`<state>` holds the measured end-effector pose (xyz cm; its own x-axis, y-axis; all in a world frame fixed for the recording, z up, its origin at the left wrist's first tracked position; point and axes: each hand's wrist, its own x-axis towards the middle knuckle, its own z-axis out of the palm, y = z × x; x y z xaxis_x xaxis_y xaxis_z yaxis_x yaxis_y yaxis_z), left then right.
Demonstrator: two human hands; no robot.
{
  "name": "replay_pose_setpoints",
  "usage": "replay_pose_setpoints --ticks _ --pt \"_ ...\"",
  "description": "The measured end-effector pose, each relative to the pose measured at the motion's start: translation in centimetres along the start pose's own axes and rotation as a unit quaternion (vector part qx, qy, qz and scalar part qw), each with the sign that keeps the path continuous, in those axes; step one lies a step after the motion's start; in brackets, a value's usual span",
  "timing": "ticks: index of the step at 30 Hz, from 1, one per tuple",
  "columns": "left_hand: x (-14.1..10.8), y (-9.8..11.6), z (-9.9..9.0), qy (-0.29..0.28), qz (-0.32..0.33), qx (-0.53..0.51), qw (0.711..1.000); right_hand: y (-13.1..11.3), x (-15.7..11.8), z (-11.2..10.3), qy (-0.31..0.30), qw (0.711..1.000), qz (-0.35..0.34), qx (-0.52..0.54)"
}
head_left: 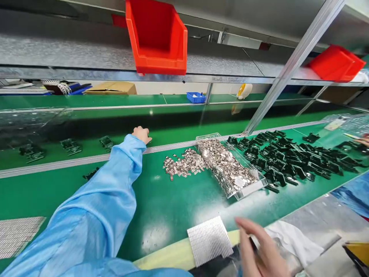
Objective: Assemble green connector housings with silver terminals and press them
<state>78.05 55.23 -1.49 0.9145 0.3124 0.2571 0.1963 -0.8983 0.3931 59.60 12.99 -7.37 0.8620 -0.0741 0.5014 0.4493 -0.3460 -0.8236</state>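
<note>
Mid-frame, the left grip (141, 134) curls at the green counter's (158, 215) rail, holding nothing visible; lower right, the right grip (261, 248) spreads open by a silver strip block (210, 240); a clear tray (250, 188) keeps silver parts (225, 165) apart from black parts (284, 161).

Red plastic bins (156, 38) hang from a steel shelf (72, 48) above a green workbench (115, 100).
</note>
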Motion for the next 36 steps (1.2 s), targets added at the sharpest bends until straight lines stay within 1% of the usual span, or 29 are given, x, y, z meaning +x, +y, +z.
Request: replay_pose_setpoints --ticks 1,2,3,4,5,7,8,10,11,13,15,17,19,20,22,24,26,27,28,29,30,31,32,33,34,36 --pt "-1.1 0.6 -0.3 0.006 0.028 -0.009 1.0 -0.1 1.6 1.7 -0.073 0.995 -0.041 -0.056" --pt "-2.6 1.4 -0.6 0.007 0.065 -0.013 0.998 0.1 3.3 3.6 -0.133 0.986 -0.064 -0.081" --pt "-4.6 2.1 -1.0 0.003 0.106 -0.012 0.994 0.3 5.2 5.6 -0.199 0.97 -0.067 -0.123" --pt "-6.9 2.7 -1.4 -0.004 0.147 -0.008 0.989 0.7 7.0 7.7 -0.264 0.943 -0.056 -0.195" --pt "-9.6 3.2 -1.7 -0.022 0.183 0.002 0.983 1.2 8.6 9.7 -0.318 0.907 -0.042 -0.274" --pt "-15.0 3.6 -1.9 -0.054 0.204 0.009 0.978 2.2 11.0 13.1 -0.352 0.875 -0.027 -0.33" --pt "-17.5 3.4 -1.9 -0.07 0.203 0.012 0.977 2.7 11.8 14.4 -0.362 0.864 -0.022 -0.351" --pt "-21.6 2.3 -1.3 -0.083 0.185 0.004 0.979 3.3 12.7 16.2 -0.376 0.846 -0.017 -0.379" --pt "-23.0 1.4 -0.8 -0.077 0.174 -0.007 0.982 3.4 12.8 16.8 -0.386 0.834 -0.016 -0.393" --pt "-24.8 -0.6 0.2 -0.053 0.156 -0.036 0.986 3.4 12.8 17.3 -0.409 0.811 -0.016 -0.419" --pt "-25.7 -2.4 1.3 -0.04 0.139 -0.065 0.987 3.3 12.8 17.5 -0.434 0.786 -0.011 -0.44" --pt "-25.8 -3.7 2.1 -0.056 0.116 -0.09 0.987 3.1 12.9 17.7 -0.452 0.766 0.0 -0.457" --pt "-25.5 -4.3 2.4 -0.082 0.096 -0.114 0.985 2.9 13.1 18.0 -0.458 0.758 0.014 -0.463" --pt "-25.2 -4.4 2.4 -0.091 0.092 -0.126 0.984 2.8 13.2 18.1 -0.457 0.76 0.021 -0.462" --pt "-24.6 -4.3 2.4 -0.098 0.095 -0.153 0.979 2.5 13.3 18.0 -0.444 0.774 0.03 -0.451" --pt "-24.3 -3.9 2.4 -0.088 0.095 -0.196 0.972 1.9 13.1 17.4 -0.422 0.798 0.035 -0.428" --pt "-24.4 -3.1 2.6 -0.072 0.061 -0.277 0.956 1.0 12.3 15.9 -0.401 0.826 0.038 -0.394" --pt "-24.7 -2.4 2.8 -0.071 0.031 -0.334 0.939 0.4 11.5 14.9 -0.394 0.837 0.037 -0.378" --pt "-24.9 -1.5 3.1 -0.077 -0.003 -0.399 0.914 -0.1 10.5 13.7 -0.386 0.854 0.043 -0.347" --pt "-25.3 -0.4 3.5 -0.088 -0.032 -0.463 0.881 -0.7 9.3 12.4 -0.375 0.877 0.06 -0.294" --pt "-25.6 0.9 3.9 -0.102 -0.052 -0.521 0.846 -1.3 7.9 11.0 -0.357 0.903 0.087 -0.222" --pt "-26.0 2.4 4.2 -0.117 -0.06 -0.567 0.813 -1.9 6.3 9.7 -0.327 0.929 0.129 -0.116" --pt "-26.4 3.9 4.6 -0.131 -0.056 -0.601 0.786 -2.4 4.6 8.6 -0.292 0.941 0.17 -0.016" --pt "-26.7 5.5 4.9 -0.141 -0.045 -0.626 0.766 -2.9 3.0 7.5 -0.252 0.944 0.202 0.064" --pt "-27.1 6.9 5.1 -0.148 -0.031 -0.644 0.75 -3.3 1.5 6.7 -0.212 0.945 0.22 0.118" --pt "-27.9 9.3 5.6 -0.165 -0.006 -0.668 0.726 -3.8 -1.0 5.7 -0.146 0.957 0.21 0.141"
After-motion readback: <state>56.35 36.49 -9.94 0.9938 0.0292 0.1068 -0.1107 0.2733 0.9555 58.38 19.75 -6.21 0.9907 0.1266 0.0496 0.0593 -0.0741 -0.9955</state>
